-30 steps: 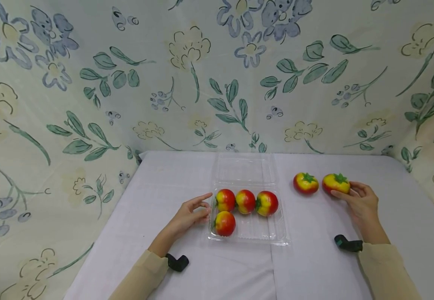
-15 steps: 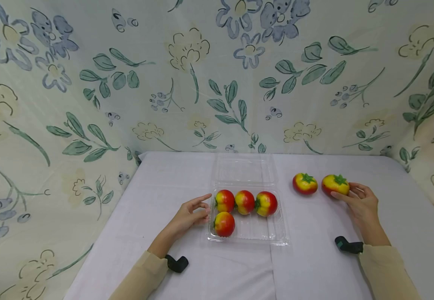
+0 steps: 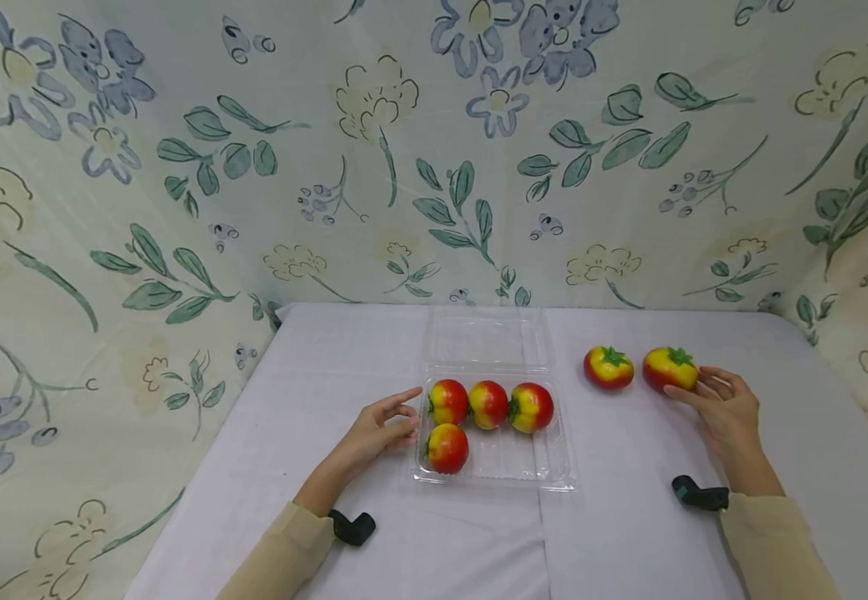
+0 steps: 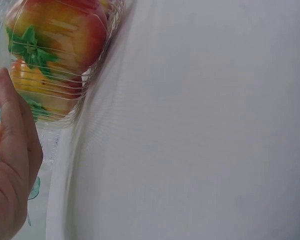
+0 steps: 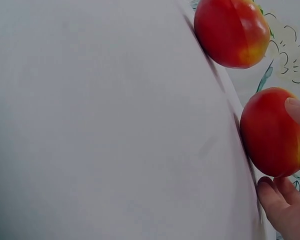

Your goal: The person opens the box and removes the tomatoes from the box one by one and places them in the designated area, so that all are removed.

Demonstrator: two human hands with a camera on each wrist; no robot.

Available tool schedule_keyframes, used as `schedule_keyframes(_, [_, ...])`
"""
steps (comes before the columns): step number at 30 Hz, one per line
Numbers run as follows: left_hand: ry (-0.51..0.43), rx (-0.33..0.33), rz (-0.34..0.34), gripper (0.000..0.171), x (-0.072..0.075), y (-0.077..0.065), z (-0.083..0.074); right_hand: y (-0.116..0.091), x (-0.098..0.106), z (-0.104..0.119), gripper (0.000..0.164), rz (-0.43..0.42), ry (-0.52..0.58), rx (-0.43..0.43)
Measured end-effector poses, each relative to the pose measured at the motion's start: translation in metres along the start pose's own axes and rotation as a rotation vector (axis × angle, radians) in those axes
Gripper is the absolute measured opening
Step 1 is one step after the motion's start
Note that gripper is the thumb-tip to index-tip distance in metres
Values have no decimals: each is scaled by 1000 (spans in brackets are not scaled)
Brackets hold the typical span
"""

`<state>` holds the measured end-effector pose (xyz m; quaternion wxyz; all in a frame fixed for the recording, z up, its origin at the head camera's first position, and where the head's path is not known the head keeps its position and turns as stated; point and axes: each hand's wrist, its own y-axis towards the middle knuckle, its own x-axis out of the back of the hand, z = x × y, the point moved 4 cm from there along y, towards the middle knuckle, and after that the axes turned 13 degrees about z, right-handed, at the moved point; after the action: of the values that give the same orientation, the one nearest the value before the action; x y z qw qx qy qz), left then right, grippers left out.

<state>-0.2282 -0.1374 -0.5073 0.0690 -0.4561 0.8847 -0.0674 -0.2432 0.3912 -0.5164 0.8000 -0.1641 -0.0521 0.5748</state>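
Barely anything has moved since the earlier frames: the head view has drifted slightly, and the right hand [image 3: 728,408] has edged a touch outward, on the same fruit. Beyond both hands hangs the floral cloth [image 3: 374,192], cut off at the top and sides; below it the white surface [image 3: 621,508] runs out of view under the forearms. Pale sleeves [image 3: 278,546] cover those forearms and are cropped at the bottom. Between the hands, nearer the left, sits the clear container [image 3: 494,484]; its lid [image 3: 488,337], lying back on the far side, is so transparent that its edges are hard to make out. The left hand [image 3: 376,431] has its index finger straight at the container's left wall, the others loosely bent; whether the fingertip presses or merely lies alongside, I cannot tell. The right hand pinches the held fruit [image 3: 665,371] between thumb and fingers; most fingers are hidden behind it, and the right wrist view crops them. Just left of this grip stands a loose fruit [image 3: 609,368]. Four packed fruits [image 3: 488,405] lie beside the left hand, the green leaves [image 3: 430,407] partly turned from view.
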Motion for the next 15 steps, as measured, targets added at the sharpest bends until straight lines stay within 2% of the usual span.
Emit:
schedule_keyframes(10, [-6, -6, 6, 56, 0, -1, -1, -2, 6, 0, 72, -6, 51, 36])
schedule_keyframes(15, [-8, -1, 6, 56, 0, 0, -1, -5, 11, 3, 70, -11, 17, 79])
